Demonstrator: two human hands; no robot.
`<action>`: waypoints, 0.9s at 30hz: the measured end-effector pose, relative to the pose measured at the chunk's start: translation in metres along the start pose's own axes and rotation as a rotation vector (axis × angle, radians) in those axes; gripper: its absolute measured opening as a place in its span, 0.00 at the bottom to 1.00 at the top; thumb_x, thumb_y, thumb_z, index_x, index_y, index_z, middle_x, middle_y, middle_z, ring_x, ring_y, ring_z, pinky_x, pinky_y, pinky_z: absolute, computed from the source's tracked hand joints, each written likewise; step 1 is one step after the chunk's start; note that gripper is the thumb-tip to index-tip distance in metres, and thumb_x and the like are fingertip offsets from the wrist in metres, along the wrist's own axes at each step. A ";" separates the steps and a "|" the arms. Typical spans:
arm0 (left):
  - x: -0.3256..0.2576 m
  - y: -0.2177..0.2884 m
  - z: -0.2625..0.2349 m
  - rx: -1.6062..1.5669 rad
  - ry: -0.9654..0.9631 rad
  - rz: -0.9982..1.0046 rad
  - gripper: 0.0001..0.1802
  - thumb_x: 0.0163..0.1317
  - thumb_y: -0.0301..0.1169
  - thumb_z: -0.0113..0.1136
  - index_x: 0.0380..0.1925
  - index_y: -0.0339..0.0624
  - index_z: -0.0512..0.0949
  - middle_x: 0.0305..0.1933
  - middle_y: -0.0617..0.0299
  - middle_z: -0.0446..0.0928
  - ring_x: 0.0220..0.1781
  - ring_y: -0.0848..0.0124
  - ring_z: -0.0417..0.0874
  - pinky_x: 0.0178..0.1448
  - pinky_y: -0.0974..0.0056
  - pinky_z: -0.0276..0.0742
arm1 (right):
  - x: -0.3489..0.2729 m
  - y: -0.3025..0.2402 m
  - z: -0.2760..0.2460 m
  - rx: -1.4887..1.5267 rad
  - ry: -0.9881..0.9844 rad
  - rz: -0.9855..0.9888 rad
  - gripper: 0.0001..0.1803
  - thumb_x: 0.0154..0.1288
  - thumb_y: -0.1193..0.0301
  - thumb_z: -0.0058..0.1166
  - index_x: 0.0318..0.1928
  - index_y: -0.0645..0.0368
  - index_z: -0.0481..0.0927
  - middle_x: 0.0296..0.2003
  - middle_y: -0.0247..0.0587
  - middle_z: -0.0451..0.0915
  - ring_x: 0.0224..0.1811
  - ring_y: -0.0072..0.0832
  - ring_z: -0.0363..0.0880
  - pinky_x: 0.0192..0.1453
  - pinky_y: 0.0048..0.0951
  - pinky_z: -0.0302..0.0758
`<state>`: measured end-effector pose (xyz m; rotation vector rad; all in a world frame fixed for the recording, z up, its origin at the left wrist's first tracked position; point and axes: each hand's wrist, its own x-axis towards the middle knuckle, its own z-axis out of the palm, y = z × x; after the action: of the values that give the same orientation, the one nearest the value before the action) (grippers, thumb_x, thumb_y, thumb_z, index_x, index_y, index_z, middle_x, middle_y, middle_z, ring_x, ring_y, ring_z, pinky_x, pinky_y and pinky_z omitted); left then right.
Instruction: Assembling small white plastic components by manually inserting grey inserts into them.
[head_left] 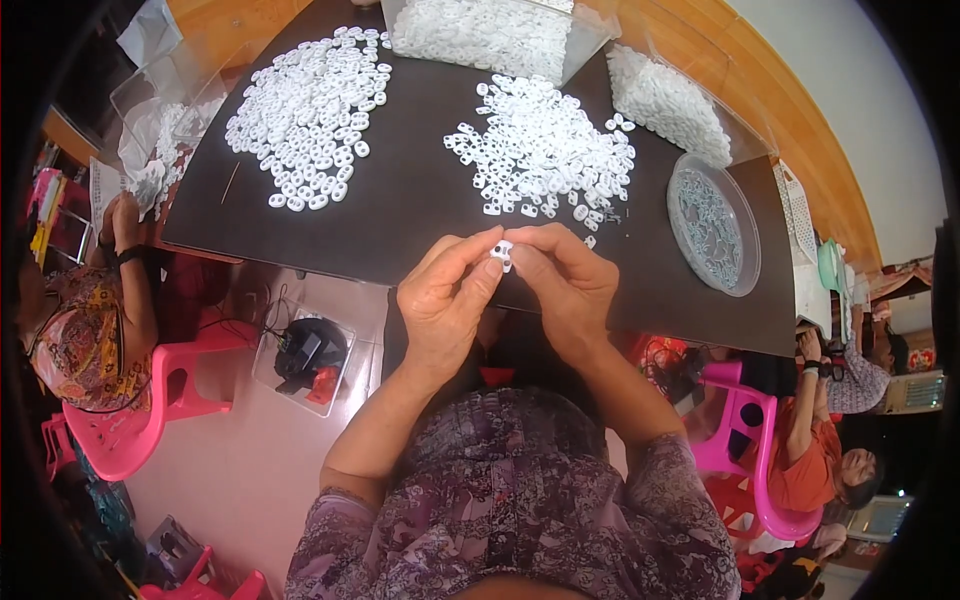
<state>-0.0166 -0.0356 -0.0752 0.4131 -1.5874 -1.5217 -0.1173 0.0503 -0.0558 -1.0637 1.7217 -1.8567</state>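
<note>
My left hand (447, 295) and my right hand (568, 285) meet just over the near edge of the dark table (420, 215). Between their thumbs and forefingers they pinch one small white plastic piece (502, 254) with dark openings in it. Past my fingers, a loose pile of small white plastic pieces (545, 140) lies on the table. To the left, a bigger pile of white oval pieces with two holes (310, 110) spreads out. A round clear dish (748, 262) at the right holds many small grey-blue parts (708, 225).
At the back stand a clear bin (595, 35) and a tipped clear container (745, 125), both full of white pieces (665, 95). A thin stick (230, 181) lies on the table's left. People sit on both sides, near a pink chair (135, 420) and a magenta chair (765, 455).
</note>
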 end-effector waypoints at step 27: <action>-0.003 -0.011 0.008 -0.214 0.103 -0.034 0.12 0.61 0.22 0.56 0.44 0.34 0.78 0.31 0.66 0.72 0.31 0.80 0.71 0.36 0.76 0.69 | 0.007 0.013 0.004 -0.222 -0.017 -0.421 0.17 0.49 0.83 0.60 0.44 0.64 0.78 0.27 0.35 0.75 0.27 0.22 0.71 0.31 0.20 0.68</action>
<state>-0.0244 -0.0303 -0.0852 0.3929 -1.3286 -1.6499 -0.1210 0.0402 -0.0670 -1.6313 1.8329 -1.9105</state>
